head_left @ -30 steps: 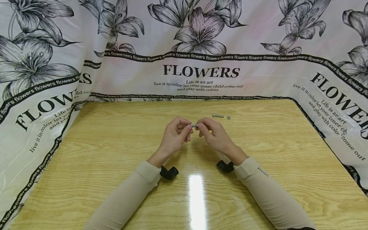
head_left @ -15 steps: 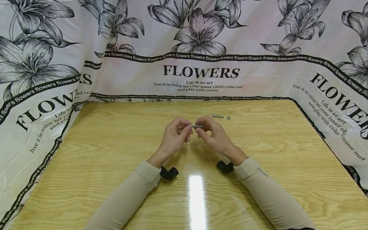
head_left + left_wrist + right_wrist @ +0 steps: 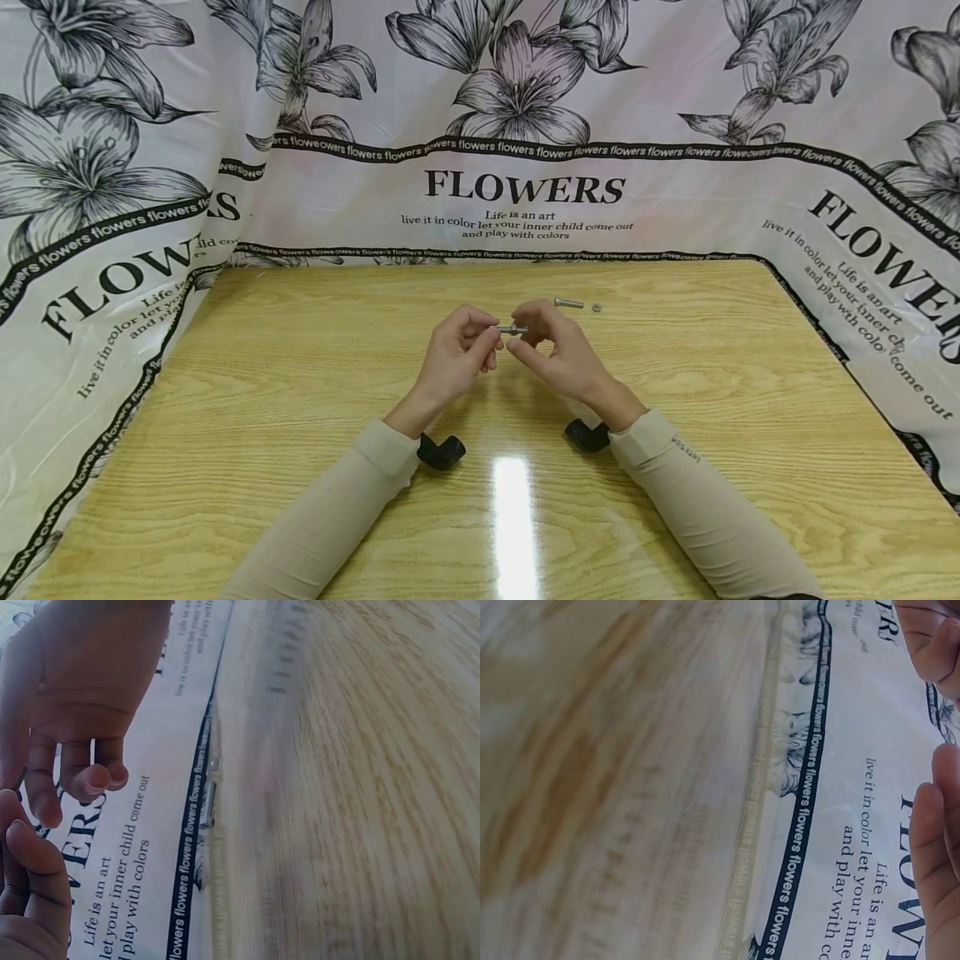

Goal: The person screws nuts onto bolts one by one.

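Observation:
Above the table, my left hand (image 3: 453,354) pinches a small metal bolt (image 3: 504,329) between thumb and forefinger, its shank pointing right. A nut (image 3: 514,330) sits partway along the shank. My right hand (image 3: 564,354) is at the bolt's free end, thumb below and forefinger above the nut, with a gap between these fingertips and the metal. In the left wrist view the right hand (image 3: 82,697) appears above the left hand's fingers (image 3: 41,874). The right wrist view catches only parts of both hands at its right edge; the held bolt is out of sight there.
A second bolt (image 3: 569,302) and a second nut (image 3: 597,307) lie on the wooden table (image 3: 300,350) behind the right hand. Black devices (image 3: 441,452) hang at both wrists. Flower-printed cloth (image 3: 525,200) borders the table at the back and sides.
The right thumb and forefinger held the bolt's right end one second ago; they have spread apart, uncovering the nut and shank tip. The left hand and bolt stay in place.

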Available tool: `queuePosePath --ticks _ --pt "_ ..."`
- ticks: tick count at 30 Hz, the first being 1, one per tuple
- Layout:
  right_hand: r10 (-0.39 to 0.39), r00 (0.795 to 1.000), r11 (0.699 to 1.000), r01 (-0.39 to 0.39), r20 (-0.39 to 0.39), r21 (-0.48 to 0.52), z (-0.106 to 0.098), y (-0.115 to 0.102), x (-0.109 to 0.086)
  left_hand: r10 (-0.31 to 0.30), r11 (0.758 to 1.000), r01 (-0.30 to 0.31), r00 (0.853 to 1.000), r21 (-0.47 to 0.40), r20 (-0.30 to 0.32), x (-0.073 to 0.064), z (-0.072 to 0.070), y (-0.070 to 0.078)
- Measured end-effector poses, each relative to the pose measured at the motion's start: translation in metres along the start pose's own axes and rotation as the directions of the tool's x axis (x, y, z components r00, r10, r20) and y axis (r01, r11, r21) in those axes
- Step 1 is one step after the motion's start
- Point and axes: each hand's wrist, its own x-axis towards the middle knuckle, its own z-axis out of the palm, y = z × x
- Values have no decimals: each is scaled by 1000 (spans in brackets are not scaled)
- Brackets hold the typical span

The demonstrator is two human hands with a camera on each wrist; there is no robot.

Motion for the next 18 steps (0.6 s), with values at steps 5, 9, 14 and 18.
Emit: queuePosePath --ticks 5,9,14,18 --pt "-40 999 999 40 -12 -17 1 0 0 -6 1000 6 1000 -13 -4 3 -1 -17" --pt "-20 1000 1000 20 -13 -17 2 0 1 1 1000 -1 1000 -10 -12 4 -2 -24" --pt "17 1000 1000 -18 -14 -19 2 1 0 20 1000 -20 1000 -3 -7 3 -1 -25" --pt "21 1000 999 -21 -14 -24 1 1 0 29 1000 -29 1000 -4 -3 3 -1 -25"
